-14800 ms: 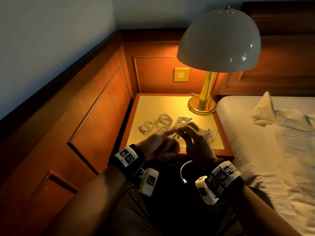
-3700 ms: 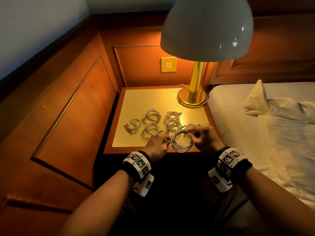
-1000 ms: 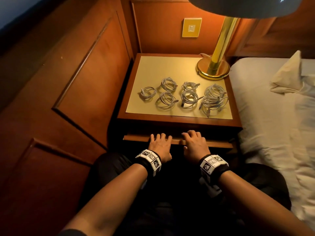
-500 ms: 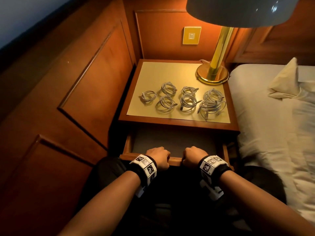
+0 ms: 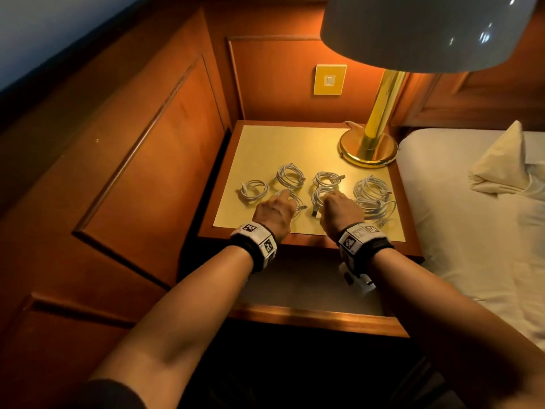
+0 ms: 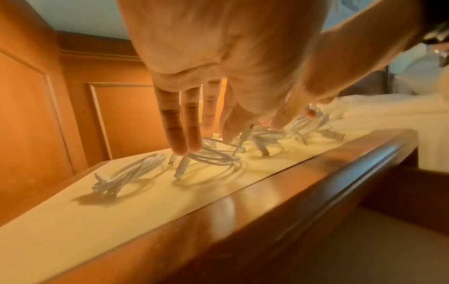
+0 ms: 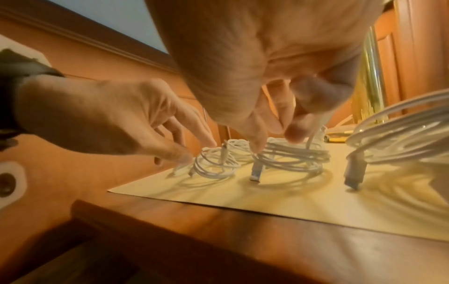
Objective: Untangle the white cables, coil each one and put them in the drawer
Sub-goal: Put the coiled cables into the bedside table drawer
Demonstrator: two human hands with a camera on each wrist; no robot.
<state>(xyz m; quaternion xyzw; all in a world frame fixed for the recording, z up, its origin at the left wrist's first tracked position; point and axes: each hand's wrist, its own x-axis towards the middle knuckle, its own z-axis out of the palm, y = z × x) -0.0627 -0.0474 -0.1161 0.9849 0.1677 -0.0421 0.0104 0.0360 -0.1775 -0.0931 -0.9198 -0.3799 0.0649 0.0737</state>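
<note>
Cables (image 5: 290, 175), coiled, lie in rows on the tabletop (image 5: 265, 143) above the open drawer (image 5: 309, 287). The left hand (image 5: 275, 212) reaches one coil with straight fingers; the right hand (image 5: 342, 212) curls fingertips onto its neighbour. Best pinched across all loops, so each coil should reach the drawer intact.

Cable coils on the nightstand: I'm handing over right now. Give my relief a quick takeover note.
Left hand: fingers straight, tips touching the front-left coil.
Right hand: fingers curled down onto the front-middle coil; grip not clearly closed.
All seven coils lie on the nightstand top.
Drawer is open, no cable seen inside.
Done: untangling, coiling.
Left: move every coil into the drawer.
</note>
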